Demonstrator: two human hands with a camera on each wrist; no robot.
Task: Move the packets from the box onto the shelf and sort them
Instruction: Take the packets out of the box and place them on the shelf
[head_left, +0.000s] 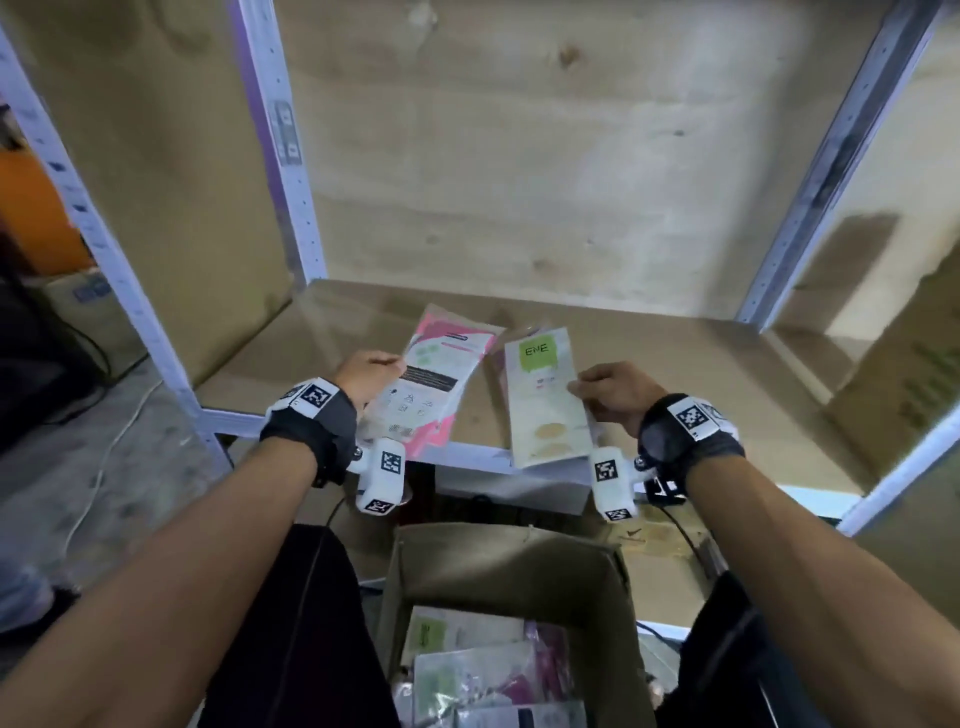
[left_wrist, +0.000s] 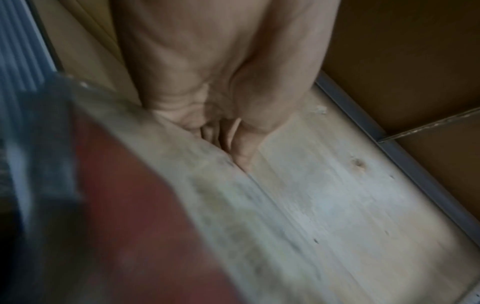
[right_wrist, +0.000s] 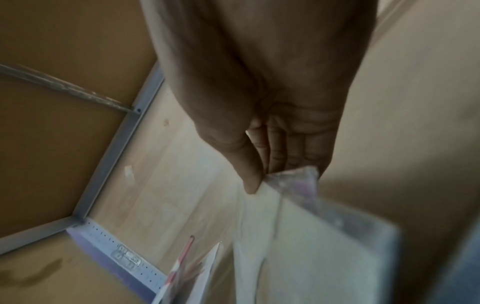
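Note:
My left hand (head_left: 370, 375) pinches the edge of a pink and white packet (head_left: 431, 387) above the front of the cardboard-lined shelf (head_left: 675, 364). The same packet fills the lower left of the left wrist view as a blurred red and grey sheet (left_wrist: 145, 205) under my thumb (left_wrist: 244, 148). My right hand (head_left: 613, 392) grips a cream packet (head_left: 545, 400) with a green label, held beside the pink one. In the right wrist view the thumb (right_wrist: 249, 176) clamps that pale packet (right_wrist: 298, 236). The open cardboard box (head_left: 519, 566) below holds several more packets (head_left: 483, 670).
Grey metal uprights (head_left: 280, 156) (head_left: 831, 171) frame the shelf bay, with plywood at the back. A folded cardboard carton (head_left: 893, 374) stands at the right. Cables and dark gear (head_left: 57, 364) lie on the floor to the left.

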